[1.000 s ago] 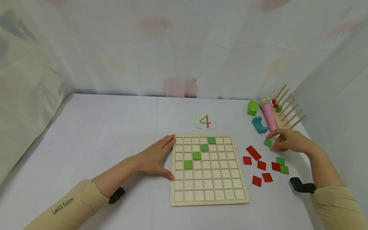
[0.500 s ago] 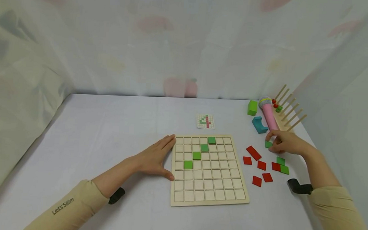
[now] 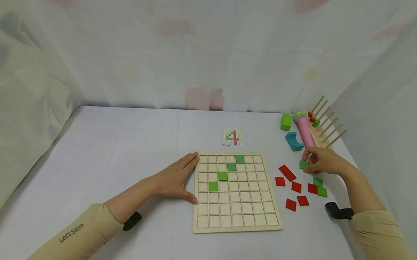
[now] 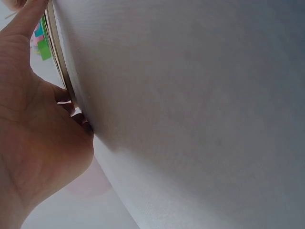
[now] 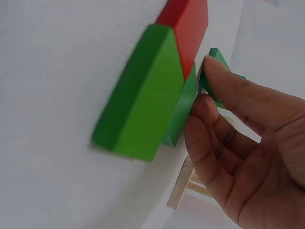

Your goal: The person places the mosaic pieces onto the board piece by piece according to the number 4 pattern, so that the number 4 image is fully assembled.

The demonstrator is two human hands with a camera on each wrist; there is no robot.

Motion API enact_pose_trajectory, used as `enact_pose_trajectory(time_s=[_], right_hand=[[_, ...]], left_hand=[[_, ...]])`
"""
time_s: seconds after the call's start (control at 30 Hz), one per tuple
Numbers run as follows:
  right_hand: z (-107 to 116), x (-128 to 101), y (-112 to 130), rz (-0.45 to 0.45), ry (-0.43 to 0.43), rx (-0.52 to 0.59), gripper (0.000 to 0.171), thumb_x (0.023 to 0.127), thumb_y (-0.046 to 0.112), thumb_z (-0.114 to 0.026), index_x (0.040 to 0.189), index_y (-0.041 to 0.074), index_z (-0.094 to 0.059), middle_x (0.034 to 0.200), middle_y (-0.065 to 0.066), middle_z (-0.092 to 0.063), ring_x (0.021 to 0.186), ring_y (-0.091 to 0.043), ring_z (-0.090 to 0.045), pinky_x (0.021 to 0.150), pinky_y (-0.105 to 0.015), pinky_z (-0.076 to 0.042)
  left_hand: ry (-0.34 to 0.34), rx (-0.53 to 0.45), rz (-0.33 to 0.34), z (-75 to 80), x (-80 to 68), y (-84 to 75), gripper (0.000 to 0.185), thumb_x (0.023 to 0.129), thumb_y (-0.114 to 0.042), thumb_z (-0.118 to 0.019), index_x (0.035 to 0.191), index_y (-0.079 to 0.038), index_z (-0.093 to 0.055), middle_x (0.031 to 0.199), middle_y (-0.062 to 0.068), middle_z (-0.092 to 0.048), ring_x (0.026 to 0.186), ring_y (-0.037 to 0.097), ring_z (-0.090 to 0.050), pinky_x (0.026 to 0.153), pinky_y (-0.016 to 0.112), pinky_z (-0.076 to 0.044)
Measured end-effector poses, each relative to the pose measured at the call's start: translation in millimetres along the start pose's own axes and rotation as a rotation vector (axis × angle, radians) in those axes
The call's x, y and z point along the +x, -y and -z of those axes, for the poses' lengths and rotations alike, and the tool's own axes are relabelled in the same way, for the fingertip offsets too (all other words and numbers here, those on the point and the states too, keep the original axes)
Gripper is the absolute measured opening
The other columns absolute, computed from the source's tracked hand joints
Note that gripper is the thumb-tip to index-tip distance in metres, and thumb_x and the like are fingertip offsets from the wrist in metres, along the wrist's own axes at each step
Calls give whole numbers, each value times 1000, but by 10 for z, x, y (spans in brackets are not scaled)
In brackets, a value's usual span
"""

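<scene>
My left hand (image 3: 176,179) rests along the left edge of the wooden grid board (image 3: 237,229), fingers and thumb spread against its side. Four-sided green tiles lie on a diagonal of its cells, such as the green tile (image 3: 222,176). To the right, my right hand (image 3: 324,161) pinches a loose green tile (image 3: 303,164) between thumb and fingers at the table surface, just below the pink toy microphone (image 3: 305,132). In the right wrist view that green tile (image 5: 218,56) is partly covered by the thumb.
Several red tiles (image 3: 296,186) and two green tiles (image 3: 322,192) lie right of the board. A pattern card (image 3: 233,137) lies behind it. At the back right are a green block (image 3: 285,121), a teal arch block (image 3: 294,141) and a wooden peg stand (image 3: 320,135).
My right hand has shifted slightly left and toward me, its fingers closing on the green tile, which has moved a little nearer. The left hand and the board have stayed still.
</scene>
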State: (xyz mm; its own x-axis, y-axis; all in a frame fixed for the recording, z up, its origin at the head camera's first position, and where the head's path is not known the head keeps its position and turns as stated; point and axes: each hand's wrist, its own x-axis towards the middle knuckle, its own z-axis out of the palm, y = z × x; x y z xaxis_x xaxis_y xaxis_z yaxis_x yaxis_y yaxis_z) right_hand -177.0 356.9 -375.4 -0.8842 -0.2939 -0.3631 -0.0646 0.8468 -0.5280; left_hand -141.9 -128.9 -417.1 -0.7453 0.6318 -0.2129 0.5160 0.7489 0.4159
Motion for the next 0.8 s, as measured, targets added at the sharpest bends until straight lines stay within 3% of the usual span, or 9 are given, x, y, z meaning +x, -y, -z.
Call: enact_pose_trajectory(time_s=[0.37, 0.8], right_hand=[[19, 25, 114, 23, -31, -53, 19, 87, 14, -74, 93, 4, -59, 76, -3, -58, 72, -15, -55, 62, -23, -51], [-17, 53, 440, 97, -91, -40, 14, 88, 15, -73, 97, 6, -66, 82, -4, -64, 71, -14, -58, 62, -24, -51]], left_hand=[[-9, 8, -1, -13, 5, 13, 132, 67, -73, -76, 160, -7, -9, 169, 10, -1, 157, 34, -4, 125, 55, -22], [-8, 7, -1, -21, 13, 24, 133, 66, -73, -76, 160, -7, -8, 169, 10, -1, 157, 33, -4, 126, 52, -20]])
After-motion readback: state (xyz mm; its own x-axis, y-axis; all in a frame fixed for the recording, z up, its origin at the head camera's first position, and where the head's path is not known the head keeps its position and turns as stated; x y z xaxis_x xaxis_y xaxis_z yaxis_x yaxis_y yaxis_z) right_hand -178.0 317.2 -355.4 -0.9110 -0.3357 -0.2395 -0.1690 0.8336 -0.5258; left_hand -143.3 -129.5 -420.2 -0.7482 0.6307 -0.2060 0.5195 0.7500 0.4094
